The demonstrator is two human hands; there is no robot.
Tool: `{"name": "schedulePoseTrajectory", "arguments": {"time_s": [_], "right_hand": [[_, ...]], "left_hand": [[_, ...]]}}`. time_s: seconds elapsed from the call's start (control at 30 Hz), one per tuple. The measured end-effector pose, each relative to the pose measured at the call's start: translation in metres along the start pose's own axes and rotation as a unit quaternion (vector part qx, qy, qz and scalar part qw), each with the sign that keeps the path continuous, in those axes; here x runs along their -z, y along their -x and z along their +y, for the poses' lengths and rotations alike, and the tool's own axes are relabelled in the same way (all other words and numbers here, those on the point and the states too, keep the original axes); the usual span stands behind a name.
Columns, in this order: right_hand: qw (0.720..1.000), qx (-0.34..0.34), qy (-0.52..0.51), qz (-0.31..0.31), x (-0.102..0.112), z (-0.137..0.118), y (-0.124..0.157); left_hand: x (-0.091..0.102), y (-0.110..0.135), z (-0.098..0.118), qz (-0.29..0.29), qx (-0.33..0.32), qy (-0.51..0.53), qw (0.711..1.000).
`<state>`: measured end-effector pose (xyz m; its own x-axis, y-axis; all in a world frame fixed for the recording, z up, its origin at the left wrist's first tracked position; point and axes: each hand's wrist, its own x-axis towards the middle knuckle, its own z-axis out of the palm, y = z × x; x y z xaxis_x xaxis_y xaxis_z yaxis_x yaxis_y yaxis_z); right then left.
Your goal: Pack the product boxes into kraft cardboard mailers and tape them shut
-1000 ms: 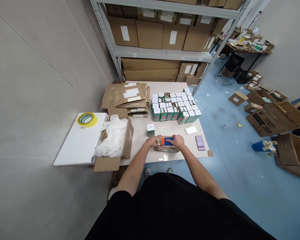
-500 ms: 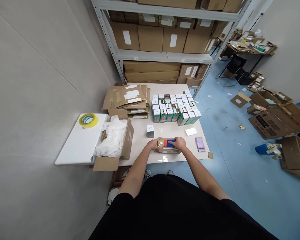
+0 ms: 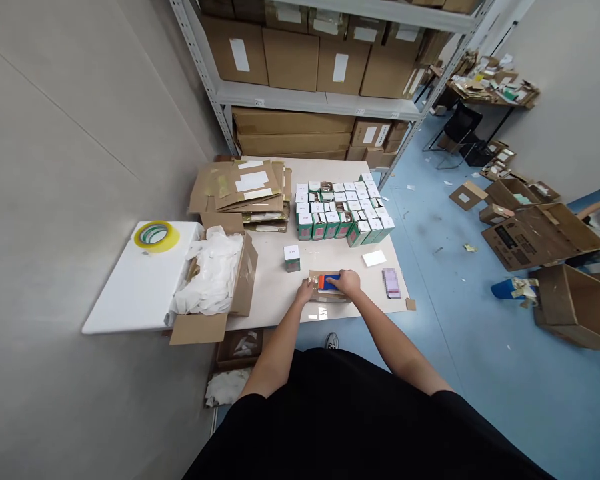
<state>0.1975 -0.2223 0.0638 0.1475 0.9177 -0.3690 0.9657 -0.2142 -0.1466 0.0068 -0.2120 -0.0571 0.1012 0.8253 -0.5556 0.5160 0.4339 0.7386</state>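
A small cardboard box (image 3: pixel 333 297) lies near the front edge of the table, with a blue and orange tape dispenser (image 3: pixel 329 282) on its top. My right hand (image 3: pixel 349 283) is closed round the blue end of the dispenser. At the box's left end, my left hand (image 3: pixel 305 291) grips the carton, its fingers partly hidden. A single green and white box (image 3: pixel 292 259) stands behind and to the left of my hands. Behind them are rows of similar green and white boxes (image 3: pixel 347 207). To the right lie a white card (image 3: pixel 375 258) and a purple stack (image 3: pixel 391 283).
Flattened cardboard (image 3: pixel 240 190) is piled at the back left. An open carton (image 3: pixel 245 283) of white wrapping stands on the left, beside a yellow tape roll (image 3: pixel 157 236) on a white board (image 3: pixel 130 287). A loaded shelf (image 3: pixel 290 98) rises behind the table.
The tape dispenser has shifted left over the box and now sits at a different angle, its tape roll less visible. My view has moved slightly; both hands stay at the box.
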Motion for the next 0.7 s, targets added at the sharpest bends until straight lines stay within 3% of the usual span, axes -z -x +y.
{"name": "schedulePoseTrajectory", "arguments": {"time_s": [0.2, 0.43, 0.57, 0.7], "right_hand": [[0.997, 0.006, 0.044, -0.068, -0.005, -0.021, -0.003], [0.995, -0.001, 0.039, -0.086, 0.004, -0.025, -0.01], [0.996, -0.027, 0.035, -0.084, 0.01, -0.006, -0.011], [0.995, -0.045, 0.054, -0.065, 0.026, 0.035, -0.002]], "left_hand": [[-0.004, 0.003, -0.008, 0.017, 0.028, -0.025, 0.999], [-0.015, 0.006, -0.01, 0.039, 0.011, -0.037, 0.998], [-0.022, 0.005, -0.009, 0.043, 0.005, -0.052, 0.998], [-0.037, 0.003, -0.005, 0.046, 0.003, -0.076, 0.996]]}}
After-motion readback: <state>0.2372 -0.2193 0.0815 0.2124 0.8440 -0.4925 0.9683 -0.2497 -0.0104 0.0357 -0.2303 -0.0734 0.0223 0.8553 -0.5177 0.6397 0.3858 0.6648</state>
